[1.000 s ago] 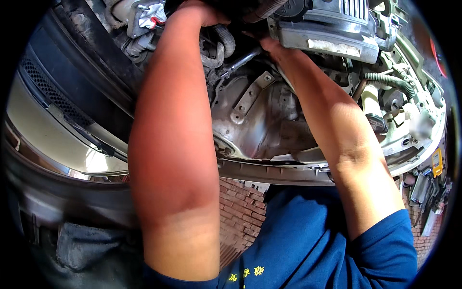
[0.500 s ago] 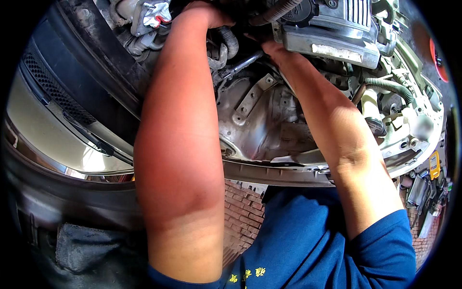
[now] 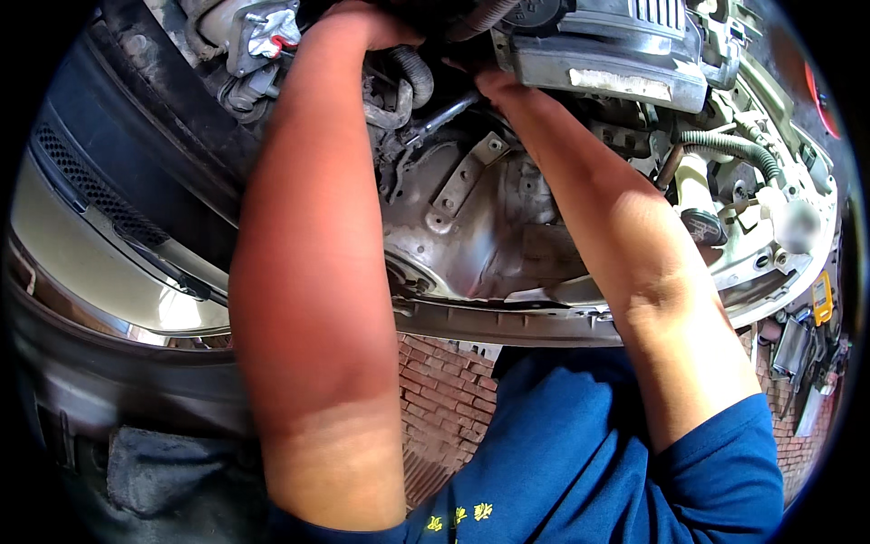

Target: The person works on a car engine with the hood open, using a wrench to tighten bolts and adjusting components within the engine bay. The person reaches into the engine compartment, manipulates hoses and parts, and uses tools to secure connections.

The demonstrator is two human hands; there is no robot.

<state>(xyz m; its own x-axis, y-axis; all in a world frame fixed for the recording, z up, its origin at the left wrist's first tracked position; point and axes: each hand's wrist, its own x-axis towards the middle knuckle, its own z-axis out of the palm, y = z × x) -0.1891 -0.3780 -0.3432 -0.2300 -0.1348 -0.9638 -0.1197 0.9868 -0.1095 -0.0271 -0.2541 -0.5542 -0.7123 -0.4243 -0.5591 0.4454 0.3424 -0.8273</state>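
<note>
Left of the grey engine cover (image 3: 598,54), a hard, boxy shell with raised ribs, the left hand (image 3: 381,25) is sitting partly in shadow; its fingers are hiding, so I cannot tell whether it is gripping anything. Just beside the cover's lower left corner, the right hand (image 3: 492,80) is fading into darkness at its fingers, and its grip is not showing clearly either. Left of the cover, a dull corrugated hose (image 3: 416,77) is bending near the left hand. Below and left of the cover, a slim metal rod (image 3: 444,119) is slanting near the right hand. Farther below, a flat bracket (image 3: 467,181) with round holes is lying against scuffed metal.
</note>
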